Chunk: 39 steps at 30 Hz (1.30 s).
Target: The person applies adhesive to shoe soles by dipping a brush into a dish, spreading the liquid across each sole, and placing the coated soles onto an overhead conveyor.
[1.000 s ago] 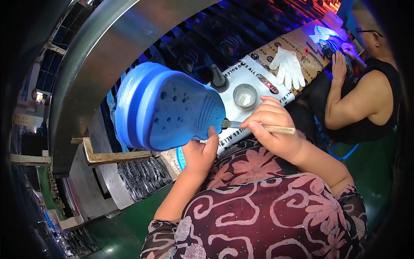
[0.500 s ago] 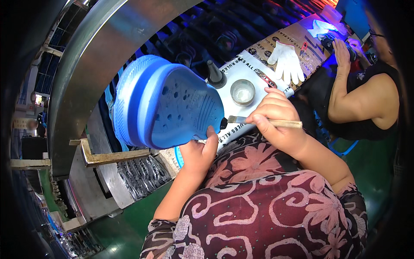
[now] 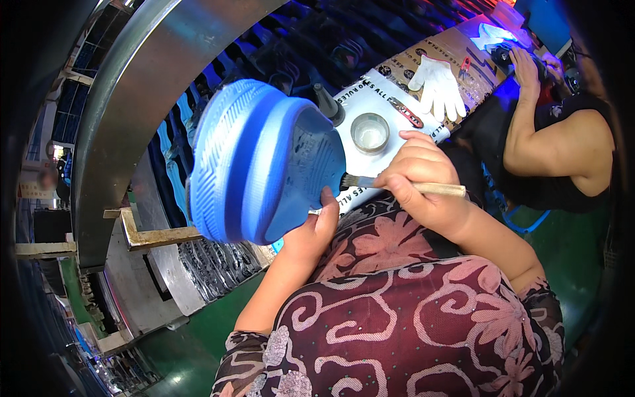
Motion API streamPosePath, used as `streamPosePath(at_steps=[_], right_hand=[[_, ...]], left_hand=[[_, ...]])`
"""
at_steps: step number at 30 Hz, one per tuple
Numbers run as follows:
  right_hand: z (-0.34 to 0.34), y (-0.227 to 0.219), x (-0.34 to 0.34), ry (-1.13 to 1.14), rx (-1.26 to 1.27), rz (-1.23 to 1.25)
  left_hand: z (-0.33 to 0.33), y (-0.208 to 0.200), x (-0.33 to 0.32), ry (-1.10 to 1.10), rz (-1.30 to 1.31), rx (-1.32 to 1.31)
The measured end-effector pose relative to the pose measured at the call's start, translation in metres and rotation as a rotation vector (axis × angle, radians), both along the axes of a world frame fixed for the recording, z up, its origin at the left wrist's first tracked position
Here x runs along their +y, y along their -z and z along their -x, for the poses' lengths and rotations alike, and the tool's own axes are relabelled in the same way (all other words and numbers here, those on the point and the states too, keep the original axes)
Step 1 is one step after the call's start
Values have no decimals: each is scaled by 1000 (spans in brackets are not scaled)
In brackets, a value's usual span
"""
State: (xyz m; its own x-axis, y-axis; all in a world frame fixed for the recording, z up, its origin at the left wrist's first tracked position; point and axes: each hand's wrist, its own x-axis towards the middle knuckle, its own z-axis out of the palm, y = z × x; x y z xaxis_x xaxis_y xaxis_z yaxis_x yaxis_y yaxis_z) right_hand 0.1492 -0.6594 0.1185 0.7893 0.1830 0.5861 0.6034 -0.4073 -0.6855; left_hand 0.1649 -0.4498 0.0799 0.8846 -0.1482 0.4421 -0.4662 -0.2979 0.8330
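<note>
A blue foam clog [image 3: 248,162] is gripped from below by my left hand [image 3: 314,228], thumb on the heel end nearest me; most of the fingers are hidden beneath it. Its ridged sole faces left and its opening faces right. My right hand [image 3: 423,175] pinches the pale wooden handle of a flat brush [image 3: 440,189]. Dark bristles touch the clog's heel end at a small black part. Just beyond the brush a round glass jar [image 3: 370,133] with a little clear liquid stands on the white-covered bench.
Behind the jar are a dark cone-shaped object [image 3: 327,104], a red cutter [image 3: 407,114] and a white glove [image 3: 436,87]. A curved metal frame [image 3: 126,112] arches at left. At right another person [image 3: 562,145] works at the bench.
The clog has turned in my left hand, so more of its sole side shows and less of its inside. The brush has stayed at the heel end.
</note>
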Motion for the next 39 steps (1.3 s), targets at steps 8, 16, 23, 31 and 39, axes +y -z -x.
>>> streamPosePath(at_steps=[8,16,23,31,39], right_hand=[[4,-6,-6,-51,71,62],[3,-4,2,-4,21,39],[3,-1,-16,86,85,-141],[26,23,-49,219,404,-608],[34,29,-88,337,608,-770]], left_hand=[[-2,-26,0,-129,-289,-227],[3,-26,5,-80,-543,-425],[-14,-14,-2,-39,-164,-261],[6,-86,17,24,270,425],[-46,-173,-39,743,181,988]])
